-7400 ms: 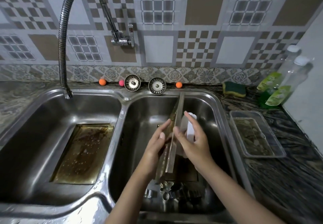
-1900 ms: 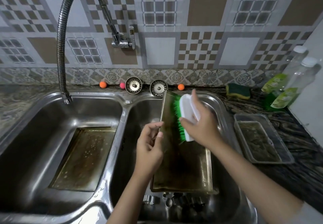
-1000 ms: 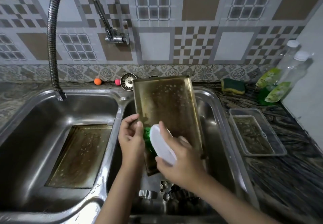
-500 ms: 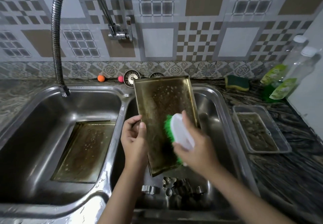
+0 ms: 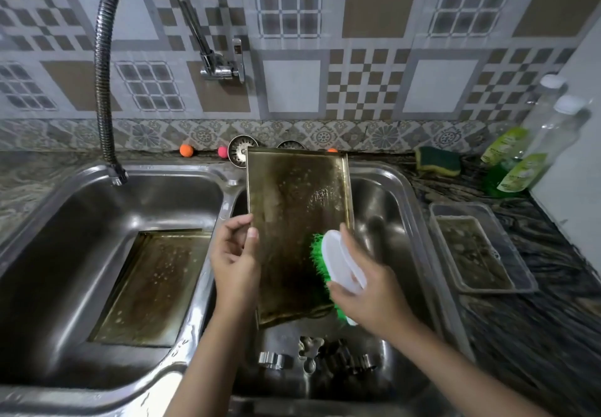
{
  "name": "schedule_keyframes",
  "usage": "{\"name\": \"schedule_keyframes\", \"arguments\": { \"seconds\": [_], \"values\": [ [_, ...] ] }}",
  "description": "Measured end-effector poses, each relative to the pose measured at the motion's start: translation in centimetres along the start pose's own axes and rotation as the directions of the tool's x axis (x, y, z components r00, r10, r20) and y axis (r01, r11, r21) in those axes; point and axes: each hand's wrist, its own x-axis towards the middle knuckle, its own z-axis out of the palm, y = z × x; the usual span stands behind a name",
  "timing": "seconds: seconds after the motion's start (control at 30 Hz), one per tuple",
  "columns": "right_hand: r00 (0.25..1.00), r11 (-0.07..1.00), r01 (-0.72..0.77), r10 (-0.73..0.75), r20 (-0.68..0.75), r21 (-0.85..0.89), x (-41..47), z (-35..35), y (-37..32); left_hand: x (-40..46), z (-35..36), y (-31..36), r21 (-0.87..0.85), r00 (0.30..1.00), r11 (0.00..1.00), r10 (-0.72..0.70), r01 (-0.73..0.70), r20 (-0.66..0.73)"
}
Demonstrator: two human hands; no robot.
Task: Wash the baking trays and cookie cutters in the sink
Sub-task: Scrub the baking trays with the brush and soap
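A stained, brownish baking tray (image 5: 294,218) is held tilted up over the right sink basin (image 5: 383,208). My left hand (image 5: 235,254) grips its left edge, thumb on the face. My right hand (image 5: 367,286) holds a white scrub brush with green bristles (image 5: 335,264) pressed against the tray's lower right part. A second dirty tray (image 5: 153,286) lies flat in the left basin. Several metal cookie cutters (image 5: 318,356) lie on the bottom of the right basin, below the held tray.
A flexible faucet (image 5: 104,68) hangs over the left basin. Two drain strainers (image 5: 240,151) and small coloured balls stand behind the sink. On the right counter are a clear plastic container (image 5: 478,247), a green-yellow sponge (image 5: 437,160) and two soap bottles (image 5: 533,143).
The tray was turned from edge-on to face me. Over the last second the brush moved from the tray's lower left across to its lower right.
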Motion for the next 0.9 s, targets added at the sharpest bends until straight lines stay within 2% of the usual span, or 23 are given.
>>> {"name": "schedule_keyframes", "arguments": {
  "seconds": [0.07, 0.17, 0.27, 0.33, 0.4, 0.47, 0.53, 0.6, 0.7, 0.77, 0.9],
  "values": [
    [0.999, 0.999, -0.036, 0.037, -0.029, 0.022, 1.1, -0.8, -0.1, -1.2, 0.3, -0.3, 0.025, 0.999, 1.0, -0.013, 0.012, 0.038],
    [0.972, 0.995, -0.1, 0.099, -0.212, 0.005, 4.7, -3.2, 0.0, -3.5, 1.3, -0.6, 0.055, 0.984, 0.998, -0.013, 0.003, 0.177],
    [0.948, 0.99, -0.121, 0.138, -0.286, 0.076, 6.2, -4.1, -0.8, -4.2, 1.8, -1.0, 0.046, 0.977, 0.998, -0.045, 0.036, 0.209],
    [0.968, 0.989, -0.114, 0.131, -0.215, 0.089, 4.8, -3.0, -1.4, -3.5, 2.0, -1.0, 0.04, 0.981, 0.998, -0.054, 0.047, 0.186],
    [0.998, 0.989, -0.043, 0.05, -0.048, 0.141, 2.2, -1.2, -1.4, -2.2, 2.1, -1.0, 0.034, 0.994, 0.999, -0.04, 0.037, 0.102],
    [0.994, 0.982, -0.022, 0.002, 0.108, 0.186, 0.1, -0.5, -1.3, -0.9, 1.7, -1.1, 0.013, 0.999, 0.999, -0.053, 0.053, 0.008],
    [0.997, 0.972, -0.033, 0.015, 0.078, 0.233, -0.1, -1.5, -1.4, 0.1, 0.9, -1.5, 0.016, 0.995, 0.996, -0.088, 0.089, -0.04],
    [0.997, 0.967, -0.028, 0.044, -0.056, 0.252, 0.8, -3.4, -1.5, 0.6, -0.1, -1.9, 0.027, 0.991, 0.993, -0.117, 0.119, -0.069],
    [0.983, 0.983, 0.018, 0.016, -0.183, 0.183, 2.1, -6.0, -0.8, 1.0, -1.2, -1.7, -0.007, 0.976, 0.983, -0.186, 0.186, -0.113],
    [0.986, 0.973, -0.001, 0.04, -0.161, 0.23, 2.4, -6.6, -0.2, 1.2, -1.7, -1.7, -0.032, 0.969, 0.974, -0.225, 0.223, -0.102],
    [0.997, 0.966, -0.067, 0.077, -0.029, 0.248, 2.2, -6.1, 0.2, 1.1, -1.5, -2.1, -0.034, 0.952, 0.952, -0.304, 0.304, -0.01]
  ]
}}
